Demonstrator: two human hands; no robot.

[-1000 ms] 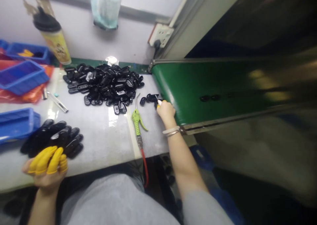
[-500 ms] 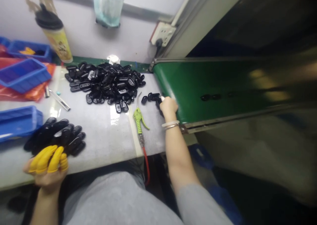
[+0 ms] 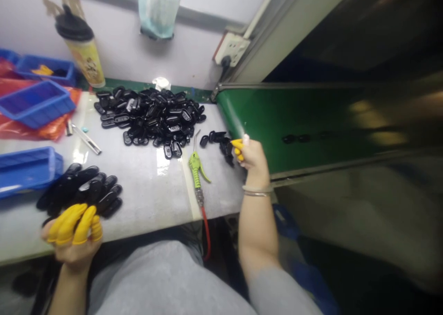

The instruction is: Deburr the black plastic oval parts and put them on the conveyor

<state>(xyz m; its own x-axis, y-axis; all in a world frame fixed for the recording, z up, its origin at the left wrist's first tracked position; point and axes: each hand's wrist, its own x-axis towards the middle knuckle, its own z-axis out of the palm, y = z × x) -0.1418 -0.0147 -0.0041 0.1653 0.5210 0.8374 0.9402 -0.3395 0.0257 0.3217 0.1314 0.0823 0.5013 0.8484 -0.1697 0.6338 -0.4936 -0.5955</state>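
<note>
My left hand (image 3: 74, 232), yellow covers on its fingers, is curled at the table's front left. A dark edge shows beside its thumb; what the hand holds is hidden. Just beyond it lies a group of glossy black oval shells (image 3: 100, 192). At the near end of the green conveyor belt is my right hand (image 3: 254, 155), fingers bent and drawn together, also with yellow covers; its contents cannot be made out. Several small black shells (image 3: 226, 151) lie right by its fingertips. A large pile of black key fob shells (image 3: 148, 114) covers the back of the table.
A green air blow gun (image 3: 195, 169) with a red hose lies mid-table. The green conveyor belt (image 3: 332, 116) runs off to the right, carrying dark pieces. Blue bins (image 3: 27, 169), a utility knife (image 3: 86, 139) and a yellow cup (image 3: 85, 58) stand or lie at left.
My right hand has drawn back to the right, away from the small black shells at the belt's end, and its yellow-covered fingers now show. My left hand stays curled by the shells.
</note>
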